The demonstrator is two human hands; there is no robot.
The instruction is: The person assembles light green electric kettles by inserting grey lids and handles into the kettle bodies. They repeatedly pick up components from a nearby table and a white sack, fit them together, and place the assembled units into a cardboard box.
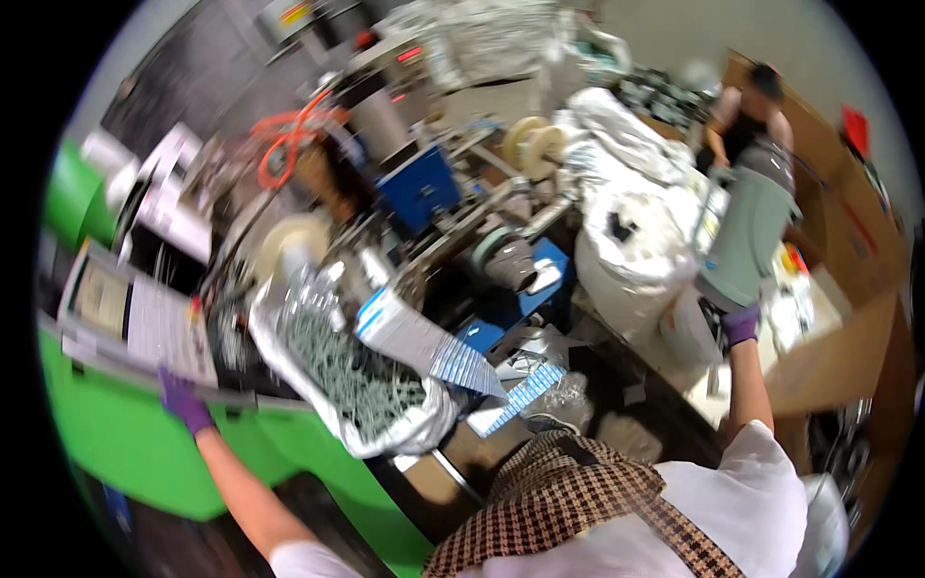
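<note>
My right hand (742,326), in a purple glove, is closed at the lower end of a grey-green plastic bin (750,231). The bin tilts in front of another person (756,116), whose hand is near its upper part. My left hand (185,403), also gloved in purple, rests on the edge of a green machine (251,443), its slightly blurred fingers stretched over the rim beside a grey tray (135,323) with papers. Between my arms, a white sack (347,448) holds many thin grey-green plastic pieces, and a printed blue-and-white strip of packaging (424,352) lies across its side.
A large white sack (626,279) stands left of the bin, and a big cardboard box (833,352) is at the right. Ahead is a machine with a blue panel (419,188), cream reels (535,144) and an orange hose (279,154). Clear plastic wrap (564,400) lies near my feet.
</note>
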